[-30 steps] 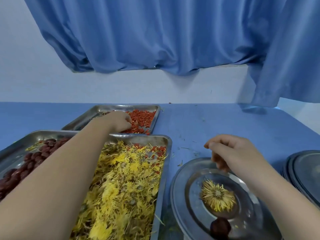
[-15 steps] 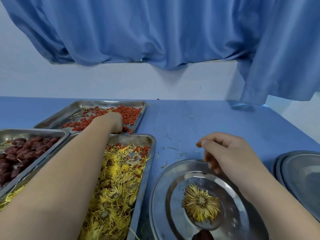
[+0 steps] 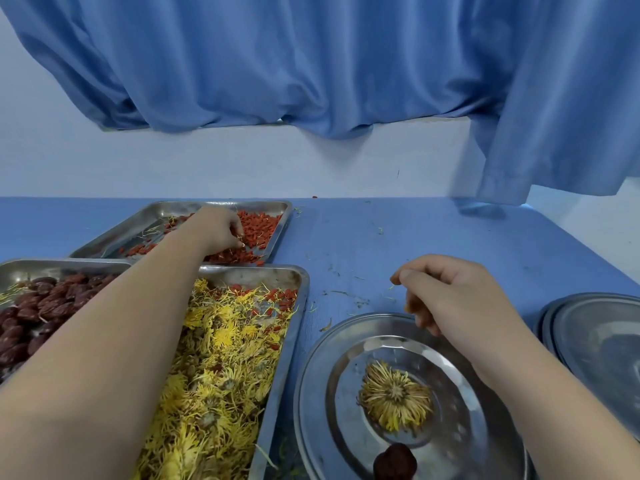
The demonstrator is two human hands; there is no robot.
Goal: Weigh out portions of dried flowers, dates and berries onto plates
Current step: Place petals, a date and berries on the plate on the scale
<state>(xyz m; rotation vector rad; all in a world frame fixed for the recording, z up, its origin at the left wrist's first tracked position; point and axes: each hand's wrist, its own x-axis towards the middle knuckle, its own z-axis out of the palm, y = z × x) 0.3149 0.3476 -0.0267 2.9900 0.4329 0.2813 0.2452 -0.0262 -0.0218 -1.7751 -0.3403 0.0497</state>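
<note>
While berries [image 3: 264, 226] are pinched by the left hand [image 3: 217, 227], the right hand [image 3: 450, 296] is loosely curled. A plate [image 3: 317, 375] is set beneath.

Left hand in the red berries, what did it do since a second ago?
The left hand barely moved; it now pinches at the red berries. The right hand stays loosely curled above the plate, whose flower and date lie unchanged.

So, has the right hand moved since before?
No. The right hand still hovers over the far rim of the round plate, as before.
</note>
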